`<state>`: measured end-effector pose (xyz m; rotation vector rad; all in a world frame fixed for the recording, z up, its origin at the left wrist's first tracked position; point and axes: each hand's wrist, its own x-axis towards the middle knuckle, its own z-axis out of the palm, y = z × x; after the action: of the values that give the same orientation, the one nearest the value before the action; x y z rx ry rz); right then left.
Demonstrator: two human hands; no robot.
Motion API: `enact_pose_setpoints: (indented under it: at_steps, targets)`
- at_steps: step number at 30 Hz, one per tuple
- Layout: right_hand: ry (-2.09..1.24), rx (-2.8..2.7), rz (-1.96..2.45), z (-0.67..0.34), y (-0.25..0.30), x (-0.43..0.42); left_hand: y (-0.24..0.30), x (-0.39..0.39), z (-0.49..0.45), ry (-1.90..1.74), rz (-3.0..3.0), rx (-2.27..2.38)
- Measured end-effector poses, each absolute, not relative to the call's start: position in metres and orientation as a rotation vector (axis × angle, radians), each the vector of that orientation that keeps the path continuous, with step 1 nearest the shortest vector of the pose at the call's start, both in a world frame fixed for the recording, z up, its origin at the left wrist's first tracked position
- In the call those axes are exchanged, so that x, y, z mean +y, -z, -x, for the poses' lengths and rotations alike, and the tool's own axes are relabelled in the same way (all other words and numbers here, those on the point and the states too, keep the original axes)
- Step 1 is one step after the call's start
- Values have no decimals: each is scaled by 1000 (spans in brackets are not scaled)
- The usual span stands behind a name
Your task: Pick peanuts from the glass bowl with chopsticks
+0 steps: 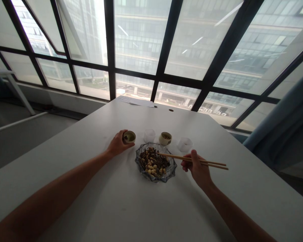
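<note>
On the left, my left hand (118, 144) is wrapped round a small pale-green cup (130, 137) with a little dark matter inside. My right hand (198, 168) grips a pair of wooden chopsticks (212, 163). Their tips reach over a scalloped glass bowl (173, 170), touching or close above its contents. Dark striped sunflower seeds (148, 154) fill the back of the bowl, and pale peanuts (153, 168) lie towards the front. Whether the tips pinch a seed is too small to tell.
Behind the bowl stand a second small cup (164, 139) with bits inside and two translucent white containers, one left (149, 135) and one right (185, 144). Papers (141, 102) lie at the white table's (111, 201) far end, by the windows. A blue curtain (280, 131) hangs at right.
</note>
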<state>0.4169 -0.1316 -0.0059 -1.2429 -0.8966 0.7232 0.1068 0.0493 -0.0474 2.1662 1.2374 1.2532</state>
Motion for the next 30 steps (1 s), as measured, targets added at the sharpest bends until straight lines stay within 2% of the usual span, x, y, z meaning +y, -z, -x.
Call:
enact_pose_setpoints:
  at_steps: [18, 22, 27, 30]
  targets:
    - [-866, -681, 1117, -429, 32, -133, 40, 43, -105, -1269, -2165, 1203]
    - [-749, -711, 1135, -422, 28, -137, 37, 42, -105, -1229, -2078, 1243]
    - [-461, -1015, 1161, -409, 25, -153, 34, 41, -104, -1165, -1998, 1299]
    - [-443, -1095, 1134, -403, 26, -156, 36, 43, -104, -1135, -1983, 1328]
